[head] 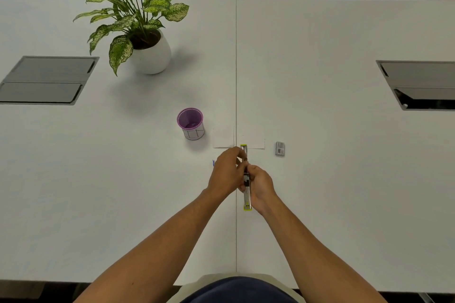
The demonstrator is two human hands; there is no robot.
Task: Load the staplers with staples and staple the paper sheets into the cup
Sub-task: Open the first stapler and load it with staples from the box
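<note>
A yellow-green stapler (246, 195) lies opened out flat along the table's centre seam, its metal channel facing up. My left hand (226, 172) pinches its far half and my right hand (261, 187) grips its near half. Two white paper sheets (254, 139) lie just beyond the stapler, side by side. A purple cup (190, 123) stands upright to the left of the sheets. A small grey staple box (280, 148) rests to the right of the sheets. A bit of blue shows behind my left hand; I cannot tell what it is.
A potted plant in a white pot (150, 56) stands at the back left. Grey cable hatches are set into the white table (344, 179) at far left (46, 80) and far right (421, 85). Dark chairs stand beyond the far edge.
</note>
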